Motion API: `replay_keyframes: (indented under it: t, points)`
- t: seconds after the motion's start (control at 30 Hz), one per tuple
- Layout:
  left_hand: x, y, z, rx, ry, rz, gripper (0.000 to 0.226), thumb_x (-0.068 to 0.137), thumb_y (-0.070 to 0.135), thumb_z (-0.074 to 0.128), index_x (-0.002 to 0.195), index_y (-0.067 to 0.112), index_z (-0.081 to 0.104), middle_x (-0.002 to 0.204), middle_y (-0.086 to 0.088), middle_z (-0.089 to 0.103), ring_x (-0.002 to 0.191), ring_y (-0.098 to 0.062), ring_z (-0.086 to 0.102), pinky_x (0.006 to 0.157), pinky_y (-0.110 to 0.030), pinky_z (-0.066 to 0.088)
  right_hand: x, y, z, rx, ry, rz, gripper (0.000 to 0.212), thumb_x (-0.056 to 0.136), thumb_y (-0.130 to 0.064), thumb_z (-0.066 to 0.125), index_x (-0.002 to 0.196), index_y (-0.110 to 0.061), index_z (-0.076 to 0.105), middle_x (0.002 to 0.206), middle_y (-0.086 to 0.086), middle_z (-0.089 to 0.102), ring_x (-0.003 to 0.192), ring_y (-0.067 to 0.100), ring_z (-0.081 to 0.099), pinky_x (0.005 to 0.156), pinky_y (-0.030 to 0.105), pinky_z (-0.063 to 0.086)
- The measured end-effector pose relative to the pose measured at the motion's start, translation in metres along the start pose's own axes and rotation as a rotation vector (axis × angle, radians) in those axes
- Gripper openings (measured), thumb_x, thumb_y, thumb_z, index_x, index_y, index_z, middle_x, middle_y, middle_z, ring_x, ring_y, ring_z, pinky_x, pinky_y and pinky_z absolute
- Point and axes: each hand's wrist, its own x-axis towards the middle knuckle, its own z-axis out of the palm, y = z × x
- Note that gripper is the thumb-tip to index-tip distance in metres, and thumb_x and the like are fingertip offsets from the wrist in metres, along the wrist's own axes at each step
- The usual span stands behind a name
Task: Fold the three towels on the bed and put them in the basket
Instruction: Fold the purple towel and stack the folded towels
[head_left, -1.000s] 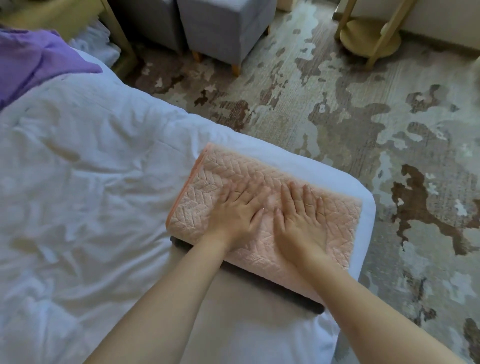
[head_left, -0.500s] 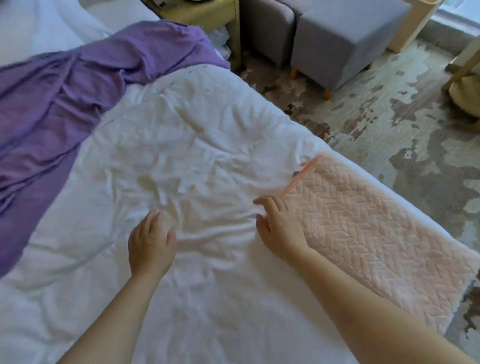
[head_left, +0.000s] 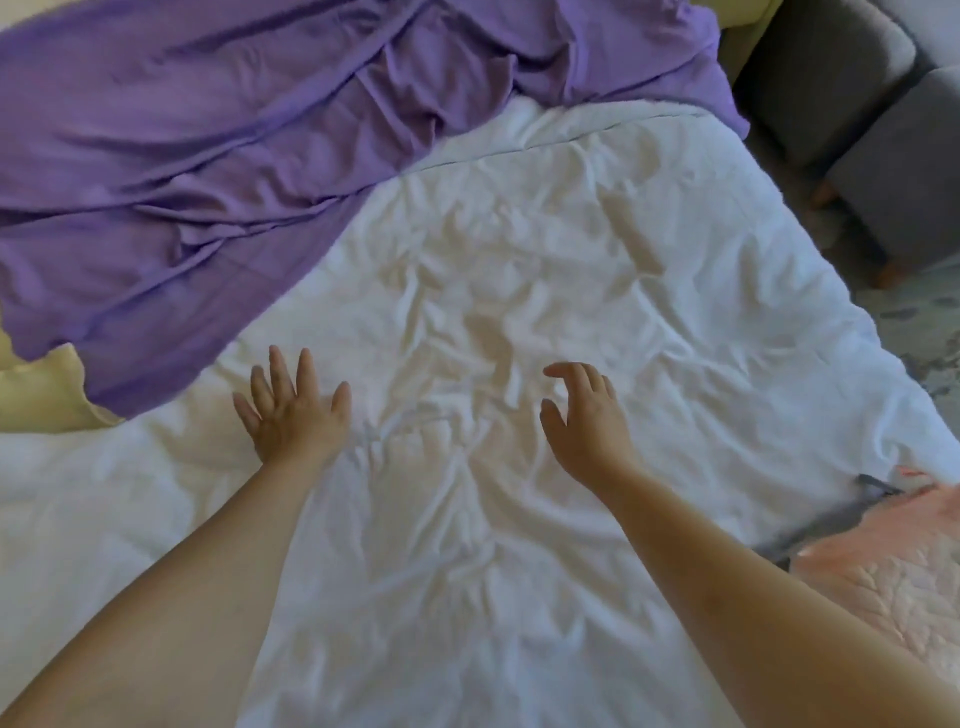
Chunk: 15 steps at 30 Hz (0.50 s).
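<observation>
Far left: a corner of pale yellow fabric (head_left: 36, 395) shows beside and partly under the purple towel (head_left: 260, 156). The purple towel lies unfolded and heavily creased across the upper left of the bed (head_left: 597, 249).

Left hand (head_left: 291, 415): palm down, fingers straight and spread, holding nothing, near the purple hem. We cannot tell whether it touches the white duvet.

Right hand (head_left: 587, 421): fingers loosely curled, empty, farther from the purple towel.

Lower right: the pink towel (head_left: 893, 582) lies folded at the bed's edge. A dark grey layer (head_left: 810, 535) shows beneath it, and we cannot tell what that is. Grey stools (head_left: 883, 156) stand on the floor beyond. The basket is not in view.

Judgement: one towel is folded, and the step in hand is fetching the purple one.
- We should pinch its near hem at two well-separated points and draw it onto the bare duvet, leaving the yellow fabric behind.
- We should spread it flat and smooth the creases before matching corners.
- The cloth looks thin, so we expect it to bunch and slide.
</observation>
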Motion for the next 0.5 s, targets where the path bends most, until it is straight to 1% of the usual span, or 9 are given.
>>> replay_keyframes:
  t: [0.07,0.2,0.23,0.3,0.4,0.5]
  points:
    - [0.027,-0.012,0.007,-0.017,0.056,-0.008,0.066,0.092,0.059,0.026,0.151,0.030,0.014,0.161,0.000,-0.001,0.147,-0.024,0.000,0.115,-0.050,-0.007,0.032,-0.015,0.018,-0.021,-0.013,-0.040,0.038,0.090,-0.020,0.053,0.127,-0.017,0.050,0.131,0.002,0.050,0.123,0.022,0.042,0.100,0.031,0.034]
    - [0.059,-0.037,0.041,0.049,0.096,0.017,0.064,0.092,0.061,0.008,0.151,0.034,0.008,0.161,0.002,0.006,0.148,-0.019,0.003,0.118,-0.048,-0.005,0.105,-0.051,0.059,-0.038,-0.003,-0.140,0.036,0.087,-0.015,0.055,0.123,-0.013,0.053,0.128,0.005,0.053,0.120,0.027,0.044,0.100,0.036,0.035]
    - [0.063,-0.039,0.050,0.039,0.120,0.026,0.065,0.092,0.060,0.007,0.151,0.034,0.009,0.161,0.002,0.008,0.148,-0.019,0.004,0.118,-0.047,-0.005,0.124,-0.062,0.071,-0.041,-0.005,-0.166,0.037,0.086,-0.014,0.055,0.123,-0.013,0.054,0.128,0.006,0.053,0.120,0.027,0.044,0.100,0.036,0.035]
    - [0.073,-0.041,0.062,0.006,0.137,0.028,0.066,0.090,0.059,0.008,0.151,0.033,0.012,0.161,0.001,0.010,0.148,-0.020,0.004,0.117,-0.045,-0.006,0.164,-0.085,0.095,-0.044,-0.011,-0.214,0.038,0.085,-0.012,0.055,0.123,-0.013,0.054,0.129,0.005,0.053,0.121,0.027,0.043,0.101,0.036,0.033]
    - [0.082,-0.043,0.073,0.002,0.160,0.059,0.066,0.090,0.056,0.013,0.151,0.030,0.017,0.160,0.000,0.012,0.147,-0.021,0.006,0.117,-0.045,-0.005,0.215,-0.122,0.132,-0.060,0.007,-0.270,0.043,0.084,-0.018,0.057,0.127,-0.017,0.052,0.134,0.002,0.050,0.128,0.024,0.039,0.104,0.034,0.028]
    - [0.083,-0.046,0.079,-0.006,0.210,0.070,0.064,0.090,0.055,0.019,0.149,0.029,0.022,0.159,-0.001,0.015,0.147,-0.022,0.010,0.117,-0.045,-0.004,0.254,-0.158,0.166,-0.108,-0.089,-0.375,0.055,0.086,-0.022,0.057,0.139,-0.025,0.043,0.148,-0.004,0.037,0.138,0.020,0.028,0.109,0.034,0.024]
